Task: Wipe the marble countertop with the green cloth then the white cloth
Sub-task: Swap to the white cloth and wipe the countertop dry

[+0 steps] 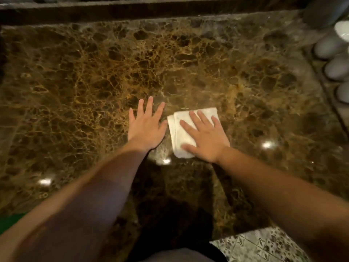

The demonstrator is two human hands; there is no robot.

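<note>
The brown veined marble countertop (94, 82) fills most of the head view. A folded white cloth (179, 133) lies flat on it near the middle. My right hand (205, 137) presses down on the cloth with its fingers spread, covering the cloth's right half. My left hand (146, 127) rests flat on the bare marble just left of the cloth, fingers apart, holding nothing. A patch of green (9, 222) at the lower left edge, partly behind my left forearm, may be the green cloth.
Several pale eggs (330, 48) sit in a tray along the right edge, with a white dish (342, 30) above them. A raised dark ledge (151, 10) runs along the back. Patterned floor tiles (255, 246) show below the counter's front edge.
</note>
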